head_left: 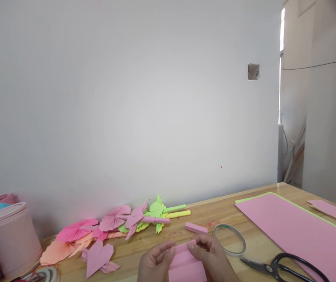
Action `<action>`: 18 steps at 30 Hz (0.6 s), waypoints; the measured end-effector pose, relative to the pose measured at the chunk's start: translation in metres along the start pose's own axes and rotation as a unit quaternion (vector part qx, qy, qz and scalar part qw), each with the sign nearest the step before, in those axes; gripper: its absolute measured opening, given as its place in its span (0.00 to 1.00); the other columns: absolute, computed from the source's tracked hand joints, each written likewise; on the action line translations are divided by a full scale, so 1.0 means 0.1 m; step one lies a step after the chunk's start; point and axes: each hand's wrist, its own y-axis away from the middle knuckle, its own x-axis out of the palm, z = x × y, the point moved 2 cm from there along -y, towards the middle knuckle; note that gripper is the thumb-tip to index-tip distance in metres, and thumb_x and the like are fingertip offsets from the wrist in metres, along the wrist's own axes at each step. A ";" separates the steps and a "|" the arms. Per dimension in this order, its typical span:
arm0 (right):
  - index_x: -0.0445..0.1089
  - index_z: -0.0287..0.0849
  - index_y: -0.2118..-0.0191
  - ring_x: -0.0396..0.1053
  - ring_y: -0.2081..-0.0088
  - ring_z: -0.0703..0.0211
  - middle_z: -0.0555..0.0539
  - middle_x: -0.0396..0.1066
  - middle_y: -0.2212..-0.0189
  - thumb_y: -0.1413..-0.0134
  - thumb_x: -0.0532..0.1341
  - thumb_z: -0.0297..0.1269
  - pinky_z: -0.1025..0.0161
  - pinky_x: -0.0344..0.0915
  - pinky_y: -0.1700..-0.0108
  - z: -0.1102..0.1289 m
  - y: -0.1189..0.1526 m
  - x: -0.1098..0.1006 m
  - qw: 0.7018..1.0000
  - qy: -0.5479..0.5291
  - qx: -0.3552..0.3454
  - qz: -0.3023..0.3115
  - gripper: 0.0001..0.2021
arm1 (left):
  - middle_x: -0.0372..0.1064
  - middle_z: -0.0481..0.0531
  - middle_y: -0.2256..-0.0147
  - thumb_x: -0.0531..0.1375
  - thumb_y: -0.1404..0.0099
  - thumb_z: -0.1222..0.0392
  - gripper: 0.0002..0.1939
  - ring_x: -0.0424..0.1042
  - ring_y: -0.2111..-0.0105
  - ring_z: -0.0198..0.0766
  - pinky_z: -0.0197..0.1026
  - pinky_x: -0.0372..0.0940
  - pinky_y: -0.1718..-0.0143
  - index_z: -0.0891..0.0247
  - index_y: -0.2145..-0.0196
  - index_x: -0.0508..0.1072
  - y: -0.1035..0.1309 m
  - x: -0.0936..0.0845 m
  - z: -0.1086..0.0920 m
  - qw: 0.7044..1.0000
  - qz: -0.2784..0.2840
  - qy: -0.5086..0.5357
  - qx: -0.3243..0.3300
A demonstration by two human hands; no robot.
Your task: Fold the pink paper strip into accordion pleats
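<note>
In the head view, the left hand and right hand pinch creased pink paper in a narrow grip, thumbs likely steadying its fold. Scissors rest within easy reach on the wooden surface, right of the paper.

No readable lettering before me.
I can read no label, brand, number or sign on anything here.
</note>
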 end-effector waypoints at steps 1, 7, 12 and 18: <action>0.62 0.37 0.85 0.50 0.82 0.68 0.55 0.55 0.87 0.67 0.62 0.38 0.69 0.47 0.81 0.00 0.00 0.00 1.000 -0.013 0.007 -0.006 0.11 | 0.74 0.54 0.83 0.65 0.63 0.58 0.13 0.71 0.79 0.40 0.37 0.62 0.77 0.69 0.78 0.73 0.00 0.00 -0.01 1.000 0.009 -0.006 0.001; 0.61 0.38 0.86 0.50 0.83 0.68 0.56 0.55 0.88 0.69 0.63 0.39 0.70 0.46 0.81 0.07 0.03 0.03 0.996 -0.071 0.046 -0.008 0.11 | 0.75 0.54 0.76 0.62 0.59 0.55 0.16 0.70 0.71 0.43 0.40 0.62 0.69 0.67 0.72 0.74 0.03 -0.01 -0.09 0.999 0.025 -0.035 0.023; 0.61 0.37 0.85 0.50 0.83 0.69 0.56 0.55 0.88 0.69 0.63 0.39 0.70 0.45 0.81 0.09 0.01 0.02 0.997 -0.063 0.044 0.000 0.12 | 0.75 0.54 0.76 0.62 0.58 0.55 0.15 0.70 0.69 0.44 0.41 0.61 0.67 0.67 0.73 0.74 0.02 0.00 -0.07 0.996 0.031 -0.068 0.040; 0.62 0.37 0.85 0.52 0.82 0.68 0.55 0.56 0.87 0.65 0.61 0.41 0.70 0.48 0.80 0.01 -0.03 -0.01 1.000 -0.011 0.011 0.006 0.13 | 0.74 0.54 0.81 0.66 0.64 0.60 0.14 0.71 0.76 0.42 0.42 0.63 0.72 0.67 0.76 0.74 -0.08 -0.07 0.09 0.999 0.034 -0.028 0.006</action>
